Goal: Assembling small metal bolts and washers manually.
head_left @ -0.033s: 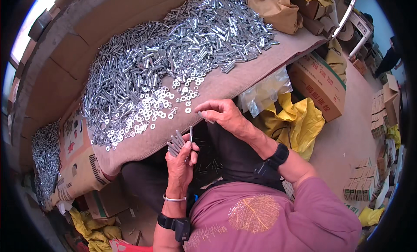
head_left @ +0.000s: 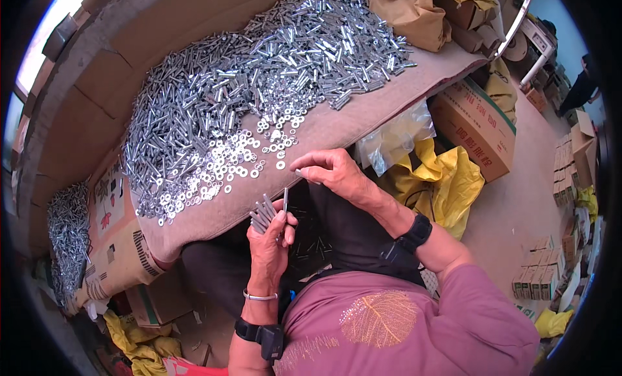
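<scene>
My left hand (head_left: 271, 240) is closed around a bunch of thin grey metal rods (head_left: 262, 214), their ends fanning out. One metal rod (head_left: 286, 198) stands upright between its thumb and fingers. To the right and a little higher, my right hand (head_left: 340, 175) is curled, with a tiny pale piece at its fingertips, too small to name. It hovers by the front edge of a padded, cloth-covered surface (head_left: 324, 133). Scattered flat metal washers (head_left: 240, 152) lie beyond both hands. Behind them spreads a large heap of short silvery metal tubes or pins (head_left: 259, 65).
A smaller heap of metal pieces (head_left: 68, 237) sits at the far left. To my right are a clear plastic bag (head_left: 398, 136), a yellow sack (head_left: 447, 182) and a cardboard box (head_left: 476, 126). Stacked small boxes (head_left: 539, 272) stand on the floor. Another person (head_left: 578, 88) is partly visible at far right.
</scene>
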Demonstrator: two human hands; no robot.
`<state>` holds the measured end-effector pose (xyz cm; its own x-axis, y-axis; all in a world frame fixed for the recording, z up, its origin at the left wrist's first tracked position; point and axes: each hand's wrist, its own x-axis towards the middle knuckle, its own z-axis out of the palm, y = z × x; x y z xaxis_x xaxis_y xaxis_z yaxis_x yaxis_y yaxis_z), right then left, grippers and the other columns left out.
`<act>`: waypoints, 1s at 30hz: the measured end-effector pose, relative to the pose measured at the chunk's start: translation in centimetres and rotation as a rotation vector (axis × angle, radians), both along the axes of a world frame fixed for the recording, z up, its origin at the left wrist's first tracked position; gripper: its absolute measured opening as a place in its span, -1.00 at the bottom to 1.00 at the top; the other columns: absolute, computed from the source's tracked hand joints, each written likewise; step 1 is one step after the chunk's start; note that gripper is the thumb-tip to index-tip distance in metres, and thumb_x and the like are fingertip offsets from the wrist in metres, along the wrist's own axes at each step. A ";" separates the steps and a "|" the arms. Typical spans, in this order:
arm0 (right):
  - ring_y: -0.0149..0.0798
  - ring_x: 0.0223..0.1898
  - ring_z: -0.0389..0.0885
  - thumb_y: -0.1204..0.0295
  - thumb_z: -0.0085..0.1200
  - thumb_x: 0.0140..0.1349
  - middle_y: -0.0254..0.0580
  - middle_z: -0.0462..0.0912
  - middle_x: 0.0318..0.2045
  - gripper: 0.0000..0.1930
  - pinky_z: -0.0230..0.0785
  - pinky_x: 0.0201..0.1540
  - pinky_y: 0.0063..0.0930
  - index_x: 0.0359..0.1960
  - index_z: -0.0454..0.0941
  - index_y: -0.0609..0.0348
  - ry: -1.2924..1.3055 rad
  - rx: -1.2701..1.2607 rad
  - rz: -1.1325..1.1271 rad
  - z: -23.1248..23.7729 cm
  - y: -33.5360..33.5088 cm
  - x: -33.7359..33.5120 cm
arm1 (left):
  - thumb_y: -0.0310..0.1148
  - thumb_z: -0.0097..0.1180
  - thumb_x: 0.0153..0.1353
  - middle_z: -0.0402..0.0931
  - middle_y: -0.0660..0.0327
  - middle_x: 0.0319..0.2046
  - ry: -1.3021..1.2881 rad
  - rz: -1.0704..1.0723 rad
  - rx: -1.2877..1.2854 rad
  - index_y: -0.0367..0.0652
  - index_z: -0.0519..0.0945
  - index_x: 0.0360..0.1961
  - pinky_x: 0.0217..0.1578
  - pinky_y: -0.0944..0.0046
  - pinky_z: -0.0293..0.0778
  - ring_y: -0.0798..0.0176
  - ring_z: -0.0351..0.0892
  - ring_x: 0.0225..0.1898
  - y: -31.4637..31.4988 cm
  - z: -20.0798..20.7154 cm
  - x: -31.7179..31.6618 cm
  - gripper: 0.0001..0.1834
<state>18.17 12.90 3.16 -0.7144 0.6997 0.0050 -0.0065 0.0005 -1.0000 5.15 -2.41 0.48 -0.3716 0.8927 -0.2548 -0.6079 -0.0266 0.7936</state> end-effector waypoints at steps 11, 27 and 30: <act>-0.14 -0.48 0.59 0.34 0.04 -0.03 -0.03 0.61 -0.54 -0.76 0.39 -0.37 -0.33 -0.45 0.61 0.27 -0.036 0.492 0.076 0.1 0.6 3.2 | -0.51 0.07 0.21 0.37 0.32 -0.43 0.190 -0.269 0.012 -0.18 0.38 -0.16 -0.58 0.61 0.19 0.53 0.30 -0.54 2.2 3.6 2.6 -0.81; 0.00 -0.42 0.55 0.40 0.03 -0.04 0.00 0.55 -0.51 -0.82 0.37 -0.42 -0.21 -0.52 0.50 0.30 -0.139 0.682 -0.034 1.3 -1.9 5.7 | -0.53 0.10 0.17 0.38 0.34 -0.40 0.252 -0.488 0.020 -0.14 0.39 -0.24 -0.51 0.55 0.28 0.48 0.35 -0.46 2.3 3.7 4.0 -0.82; 0.04 -0.41 0.55 0.34 0.02 0.02 0.04 0.54 -0.51 -0.77 0.37 -0.41 -0.20 -0.51 0.47 0.32 -0.276 0.709 -0.085 1.5 -2.6 5.4 | -0.49 0.15 0.16 0.39 0.35 -0.45 0.222 -0.452 0.067 -0.12 0.42 -0.23 -0.57 0.56 0.24 0.50 0.33 -0.54 2.7 3.2 5.2 -0.81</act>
<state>23.55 10.33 4.68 -0.6988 0.6481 0.3026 0.2722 0.6322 -0.7254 10.38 0.25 3.70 0.0166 0.9885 -0.1505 -0.3875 0.1452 0.9104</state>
